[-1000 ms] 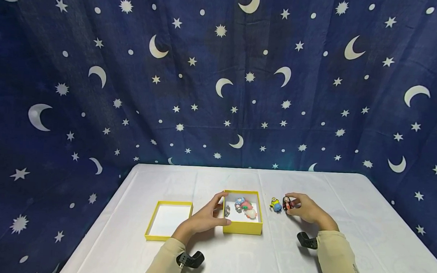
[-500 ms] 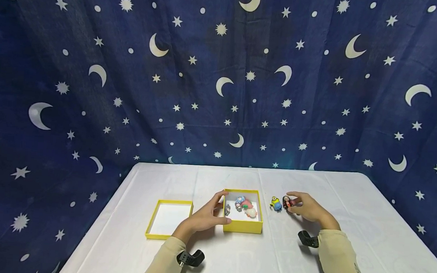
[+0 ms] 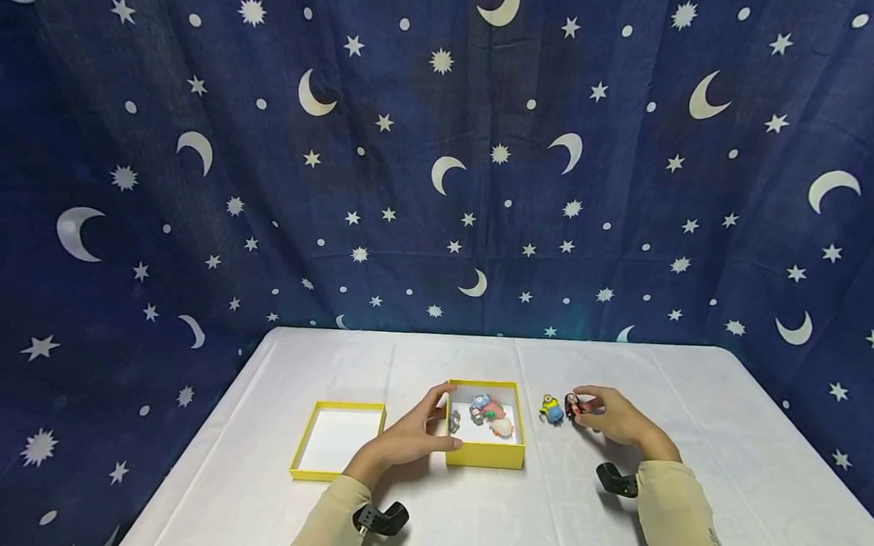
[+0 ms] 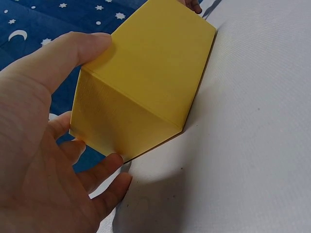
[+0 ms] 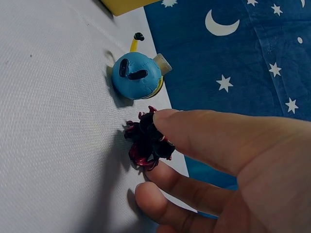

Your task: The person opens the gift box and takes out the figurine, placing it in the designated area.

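My left hand [image 3: 406,434] holds the left side of an open yellow box [image 3: 486,455]. In the left wrist view its thumb lies over the top edge, and the fingers [image 4: 104,172] spread along the adjoining side wall. Small toy figures [image 3: 489,408] lie inside, pink, blue, grey and white among them. To the right of the box, my right hand [image 3: 616,418] pinches a small doll figurine [image 3: 573,407] with long dark hair, close over the cloth. In the right wrist view the figurine [image 5: 145,141] shows dark red and black. Just left of it is a Minion figurine [image 3: 551,410] in blue overalls.
A yellow-rimmed box lid [image 3: 340,438] lies with its white inside up, left of the box. White cloth [image 3: 467,525] covers the table. A dark blue curtain [image 3: 396,204] with moons and stars hangs behind the table's far edge.
The right thumb and fingers have shifted very slightly at the doll figurine. The left hand, the box and the Minion figurine stay where they were.
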The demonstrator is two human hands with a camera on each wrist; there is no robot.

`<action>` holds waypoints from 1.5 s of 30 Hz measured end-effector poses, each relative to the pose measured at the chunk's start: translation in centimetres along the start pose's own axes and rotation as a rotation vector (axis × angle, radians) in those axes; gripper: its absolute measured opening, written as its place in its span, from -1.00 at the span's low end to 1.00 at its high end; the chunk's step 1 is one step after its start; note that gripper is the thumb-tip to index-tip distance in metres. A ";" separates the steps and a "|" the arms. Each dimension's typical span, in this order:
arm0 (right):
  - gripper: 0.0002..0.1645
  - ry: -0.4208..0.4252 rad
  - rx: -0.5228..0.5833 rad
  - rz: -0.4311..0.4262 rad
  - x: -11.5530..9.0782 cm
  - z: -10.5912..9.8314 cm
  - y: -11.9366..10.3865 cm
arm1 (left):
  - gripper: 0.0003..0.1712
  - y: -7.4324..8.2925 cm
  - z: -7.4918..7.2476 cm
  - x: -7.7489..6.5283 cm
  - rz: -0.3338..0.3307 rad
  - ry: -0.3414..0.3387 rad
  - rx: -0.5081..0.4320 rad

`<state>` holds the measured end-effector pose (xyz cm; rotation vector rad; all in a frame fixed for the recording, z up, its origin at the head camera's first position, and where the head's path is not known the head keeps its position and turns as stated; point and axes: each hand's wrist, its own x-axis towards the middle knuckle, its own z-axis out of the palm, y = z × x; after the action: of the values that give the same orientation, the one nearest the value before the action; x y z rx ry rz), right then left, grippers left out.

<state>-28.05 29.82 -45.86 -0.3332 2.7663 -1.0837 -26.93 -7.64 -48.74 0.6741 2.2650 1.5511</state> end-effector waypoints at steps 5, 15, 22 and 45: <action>-0.33 0.006 0.029 -0.015 -0.1 0.1 0.1 | 0.04 -0.1 0.0 0.0 0.000 0.000 0.002; -0.33 0.030 0.009 0.049 0.4 0.1 0.5 | 0.05 0.0 0.0 0.0 0.006 -0.007 -0.014; -0.30 0.054 -0.023 0.042 0.4 -0.1 0.0 | 0.04 0.1 -0.1 -0.1 -0.003 -0.006 -0.007; -0.40 0.147 -0.112 -0.001 0.3 0.9 -3.6 | 0.03 0.1 -0.1 0.0 0.020 -0.015 0.004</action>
<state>-27.63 26.56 -44.08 -0.2781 2.9644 -0.9938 -26.96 -7.72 -48.60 0.7088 2.2579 1.5456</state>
